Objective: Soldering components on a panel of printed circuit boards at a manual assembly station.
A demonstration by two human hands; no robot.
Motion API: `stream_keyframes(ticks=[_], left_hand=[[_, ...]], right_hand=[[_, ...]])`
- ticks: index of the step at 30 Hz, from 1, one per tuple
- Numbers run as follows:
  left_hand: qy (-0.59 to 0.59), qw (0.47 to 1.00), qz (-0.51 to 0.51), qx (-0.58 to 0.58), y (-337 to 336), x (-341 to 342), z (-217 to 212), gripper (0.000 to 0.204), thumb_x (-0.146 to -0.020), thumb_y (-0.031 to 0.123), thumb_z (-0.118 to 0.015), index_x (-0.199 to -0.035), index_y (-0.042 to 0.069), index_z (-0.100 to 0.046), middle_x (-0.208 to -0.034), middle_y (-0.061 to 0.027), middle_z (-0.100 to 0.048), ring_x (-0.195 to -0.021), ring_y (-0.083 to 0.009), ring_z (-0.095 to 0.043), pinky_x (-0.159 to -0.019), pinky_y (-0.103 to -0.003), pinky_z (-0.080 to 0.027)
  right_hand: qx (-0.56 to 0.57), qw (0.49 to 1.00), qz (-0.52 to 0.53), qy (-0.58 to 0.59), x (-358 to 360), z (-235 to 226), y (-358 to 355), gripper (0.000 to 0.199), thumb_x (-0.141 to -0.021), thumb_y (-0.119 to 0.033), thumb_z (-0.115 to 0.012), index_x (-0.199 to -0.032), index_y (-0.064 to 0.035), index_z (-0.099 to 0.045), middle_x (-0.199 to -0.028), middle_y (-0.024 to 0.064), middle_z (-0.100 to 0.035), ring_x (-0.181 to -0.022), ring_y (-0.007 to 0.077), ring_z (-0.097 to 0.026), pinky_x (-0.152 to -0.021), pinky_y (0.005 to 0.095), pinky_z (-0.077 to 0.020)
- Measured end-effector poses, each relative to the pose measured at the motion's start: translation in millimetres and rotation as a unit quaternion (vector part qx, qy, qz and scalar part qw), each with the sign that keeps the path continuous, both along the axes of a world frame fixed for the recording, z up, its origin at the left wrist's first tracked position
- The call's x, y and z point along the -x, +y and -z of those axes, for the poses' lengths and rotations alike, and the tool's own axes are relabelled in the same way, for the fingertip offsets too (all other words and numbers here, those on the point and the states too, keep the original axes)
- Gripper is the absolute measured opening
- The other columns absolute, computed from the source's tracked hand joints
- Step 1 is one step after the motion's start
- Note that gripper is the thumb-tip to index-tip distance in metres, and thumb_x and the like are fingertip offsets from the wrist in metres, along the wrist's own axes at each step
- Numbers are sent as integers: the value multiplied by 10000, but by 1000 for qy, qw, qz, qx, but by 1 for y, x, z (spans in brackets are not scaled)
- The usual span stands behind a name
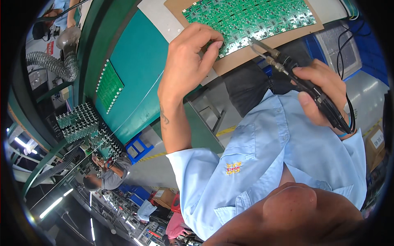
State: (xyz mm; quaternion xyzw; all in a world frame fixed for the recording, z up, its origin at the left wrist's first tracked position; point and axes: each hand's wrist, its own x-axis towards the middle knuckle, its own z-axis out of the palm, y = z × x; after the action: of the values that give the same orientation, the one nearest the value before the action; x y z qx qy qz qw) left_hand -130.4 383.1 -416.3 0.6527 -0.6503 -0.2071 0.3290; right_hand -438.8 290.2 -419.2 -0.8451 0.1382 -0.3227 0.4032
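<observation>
Green fibreglass fills the top of the head view: a wide green circuit board panel (250, 18) lies on a brown cardboard sheet (262, 43), which rests on the teal worktop (139, 69). My left hand (186, 61) is curled at the panel's near edge, thumb and forefinger pinched on a fine strand of solder wire (135, 108) that trails down across the teal surface. My right hand (322, 88) is closed around a black soldering iron (312, 88), its metal tip (251, 41) just at the board's lower edge, close to my left fingertips. I judge the work to be in mid-course: the iron sits at one edge spot, and I cannot tell which joints are already soldered and which remain.

To the left a smaller green board (108, 85) lies flat, with racks of more boards (82, 121) below it. At the far right stands a brown carton bearing a white rectangular label (376, 139). My light blue shirt carries a small yellow and red embroidered badge (233, 168)
</observation>
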Motion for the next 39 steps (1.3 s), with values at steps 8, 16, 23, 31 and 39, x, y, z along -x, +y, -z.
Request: stream_keyframes(ticks=[8, 16, 23, 31, 39], left_hand=[[-29, 996, 81, 9, -10, -7, -1, 42, -876, -6, -754, -912, 9, -739, -1039, -38, -797, -788, -153, -616, -708, -280, -494], [-24, 993, 103, -59, -15, -11, -6, 40, -873, 7, -743, -905, 12, -719, -1098, -25, -827, -777, -151, -613, -695, -283, -488], [-8, 993, 87, -75, -16, -7, -11, 55, -845, 24, -735, -888, -5, -719, -969, -67, -819, -790, -256, -649, -726, -373, -544], [-7, 993, 91, -69, -15, -8, -10, 65, -842, 28, -739, -892, -9, -719, -951, -65, -809, -815, -264, -658, -749, -378, -548], [-16, 994, 93, -55, -16, -6, -7, 70, -832, 26, -742, -893, -1, -722, -919, -59, -792, -834, -273, -665, -779, -373, -546]], right_hand=[[13, 1000, -12, -8, -11, -3, 11, 359, -835, -110, -765, -1149, 62, -737, -801, 102, -690, -616, 202, -548, -595, 302, -486], [17, 1000, -6, -3, -19, -4, 15, 352, -823, -96, -770, -1138, 58, -741, -799, 94, -688, -606, 200, -543, -590, 292, -488], [26, 1000, -8, 5, -23, -2, 16, 344, -817, -88, -772, -1127, 57, -744, -799, 91, -687, -604, 199, -541, -587, 290, -489], [25, 1000, -5, -6, -27, 1, 17, 353, -808, -80, -775, -1131, 58, -745, -804, 96, -693, -602, 198, -542, -584, 286, -491], [19, 1000, -5, 15, -27, 0, 18, 365, -794, -67, -778, -1135, 60, -746, -804, 94, -696, -604, 199, -547, -582, 281, -493]])
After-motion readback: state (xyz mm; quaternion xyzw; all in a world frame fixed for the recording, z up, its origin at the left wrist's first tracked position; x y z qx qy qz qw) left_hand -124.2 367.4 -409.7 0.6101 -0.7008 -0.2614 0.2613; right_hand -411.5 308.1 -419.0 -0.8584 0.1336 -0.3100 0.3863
